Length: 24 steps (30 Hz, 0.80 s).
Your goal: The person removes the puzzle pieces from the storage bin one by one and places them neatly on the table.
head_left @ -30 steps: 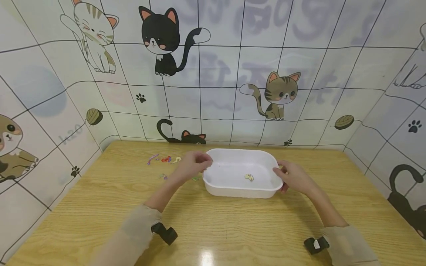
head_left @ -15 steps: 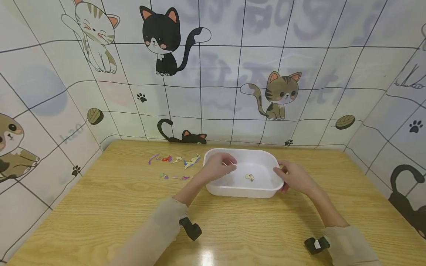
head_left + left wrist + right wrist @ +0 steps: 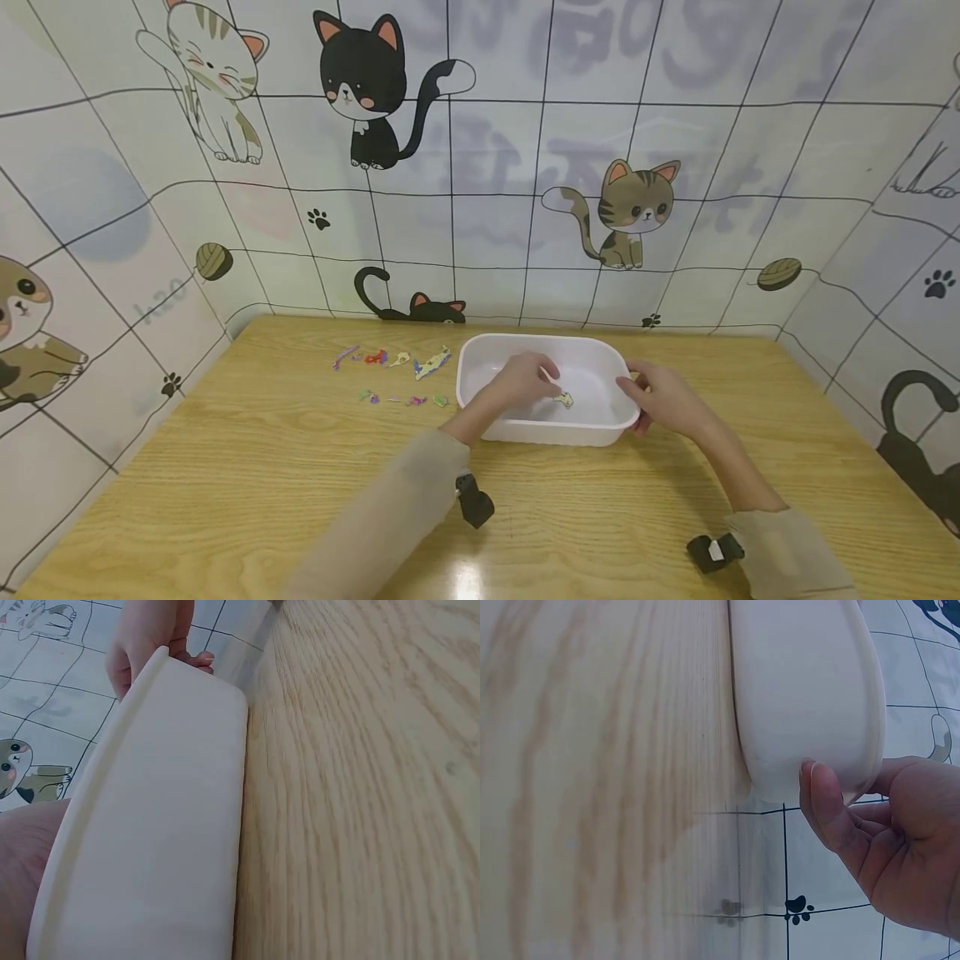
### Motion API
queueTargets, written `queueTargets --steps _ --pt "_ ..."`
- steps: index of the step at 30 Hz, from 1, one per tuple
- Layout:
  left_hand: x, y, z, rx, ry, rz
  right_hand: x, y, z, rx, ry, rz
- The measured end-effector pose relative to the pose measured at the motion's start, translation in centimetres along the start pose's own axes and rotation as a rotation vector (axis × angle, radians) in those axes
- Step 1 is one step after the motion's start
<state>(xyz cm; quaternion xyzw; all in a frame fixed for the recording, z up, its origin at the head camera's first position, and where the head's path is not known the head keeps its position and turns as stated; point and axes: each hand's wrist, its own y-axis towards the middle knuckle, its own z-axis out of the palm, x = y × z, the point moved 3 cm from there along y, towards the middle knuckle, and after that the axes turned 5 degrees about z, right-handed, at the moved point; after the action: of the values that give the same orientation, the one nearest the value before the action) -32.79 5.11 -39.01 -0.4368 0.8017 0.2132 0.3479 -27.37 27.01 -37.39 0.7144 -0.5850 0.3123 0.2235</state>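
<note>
A white rectangular plastic tub (image 3: 555, 433) stands on the wooden table. My left hand (image 3: 519, 382) reaches into it over the near left side, fingers loosely bent. Its fingertips are at a small cream-coloured piece (image 3: 564, 400) lying on the tub floor; whether they touch it cannot be told. My right hand (image 3: 660, 398) grips the tub's right end, thumb at the rim. In the right wrist view my right hand (image 3: 904, 840) curls its fingers beneath that end. The tub's side hides most of my left hand (image 3: 26, 870) in the left wrist view.
Left of the tub, several small coloured pieces lie in two rows, among them a red one (image 3: 375, 358), a long cream-and-blue one (image 3: 432, 363), a magenta one (image 3: 416, 401) and a green one (image 3: 440, 401). A cat-patterned wall (image 3: 495, 233) borders the table's (image 3: 300, 467) back and sides.
My left hand has moved right, from the tub's left rim into the tub beside the cream piece. Pieces it covered on the table now show. My right hand keeps its grip in place.
</note>
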Motion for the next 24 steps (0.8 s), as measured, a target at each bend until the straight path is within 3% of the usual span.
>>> queueTargets --steps 6,14,19,24 --pt "-0.6 1.0 0.9 0.063 0.082 -0.016 0.0 0.0 -0.1 0.000 -0.002 -0.016" --pt "-1.1 1.1 1.1 0.053 0.204 0.027 0.0 0.0 -0.2 -0.007 -0.011 -0.023" --pt "-0.9 0.9 1.0 0.035 0.197 0.040 -0.1 0.0 -0.2 -0.008 -0.017 -0.027" --pt "-0.9 0.8 0.8 0.023 0.118 0.025 -0.1 0.0 -0.1 -0.010 -0.014 -0.028"
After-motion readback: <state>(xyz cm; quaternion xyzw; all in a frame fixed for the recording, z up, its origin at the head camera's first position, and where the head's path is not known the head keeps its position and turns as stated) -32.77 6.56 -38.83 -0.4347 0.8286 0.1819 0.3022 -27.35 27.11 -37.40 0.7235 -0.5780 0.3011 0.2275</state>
